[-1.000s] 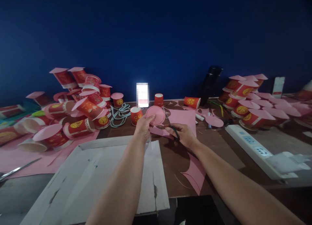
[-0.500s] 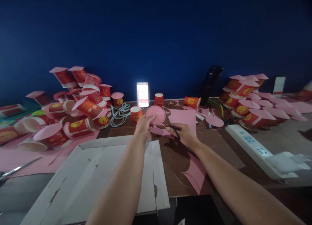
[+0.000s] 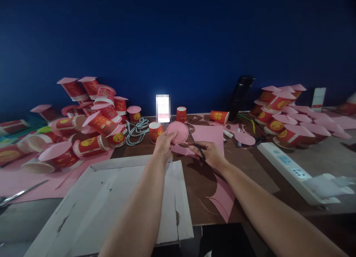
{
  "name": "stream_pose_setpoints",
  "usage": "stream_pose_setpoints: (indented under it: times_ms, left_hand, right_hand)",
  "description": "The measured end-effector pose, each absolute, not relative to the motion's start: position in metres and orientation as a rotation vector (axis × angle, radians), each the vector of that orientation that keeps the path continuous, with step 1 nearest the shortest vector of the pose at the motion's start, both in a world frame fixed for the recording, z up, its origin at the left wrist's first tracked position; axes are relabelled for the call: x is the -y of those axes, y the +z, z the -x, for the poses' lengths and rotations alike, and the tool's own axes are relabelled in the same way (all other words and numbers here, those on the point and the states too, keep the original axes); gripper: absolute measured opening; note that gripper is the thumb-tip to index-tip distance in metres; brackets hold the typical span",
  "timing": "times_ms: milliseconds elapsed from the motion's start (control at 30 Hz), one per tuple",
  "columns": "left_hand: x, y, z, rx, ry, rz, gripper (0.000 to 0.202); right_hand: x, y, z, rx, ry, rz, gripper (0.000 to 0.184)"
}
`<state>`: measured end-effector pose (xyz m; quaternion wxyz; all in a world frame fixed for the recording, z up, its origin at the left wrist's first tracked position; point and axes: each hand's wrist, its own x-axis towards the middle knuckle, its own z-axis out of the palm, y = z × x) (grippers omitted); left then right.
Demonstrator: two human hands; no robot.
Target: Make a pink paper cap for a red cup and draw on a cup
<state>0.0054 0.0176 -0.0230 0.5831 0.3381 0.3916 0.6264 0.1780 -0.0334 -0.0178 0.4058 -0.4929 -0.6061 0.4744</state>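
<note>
A smooth dark-blue wall (image 3: 178, 45) rises behind a brown counter (image 3: 247, 171), where a flat white cardboard tray (image 3: 111, 205), torn in places, lies at left. A heap of red paper cups (image 3: 101, 123), many capped with pink rounds, leans at odd angles on the left, while a second cluster (image 3: 278, 103) stands at right above a long white plastic power strip (image 3: 283, 158). A smooth pink paper sheet (image 3: 210, 132) lies flat beyond the hands. The right grip (image 3: 210, 155) is closed around the black handles of the scissors (image 3: 198, 147), whose long axis runs away from the wearer and leans left, tips pointing toward the wall. The left grip (image 3: 164, 145) pinches the pink disc (image 3: 178, 132), thumb on top; the disc sits in front of the pink sheet's left side, its face toward the wearer, round with no long axis, a thin ring just inside its edge. The blades are just beside its right edge. Disc, scissors and both hands hold nearly the same places as half a second ago.
</note>
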Motion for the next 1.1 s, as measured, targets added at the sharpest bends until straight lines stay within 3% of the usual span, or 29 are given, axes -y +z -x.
stream_pose_setpoints:
  times_ms: [1100]
  left_hand:
    - [-0.016, -0.020, -0.005, -0.912, 1.474, -0.755, 0.038]
  right_hand:
    - [0.031, -0.018, -0.178, 1.534, 1.196, 1.237, 0.056]
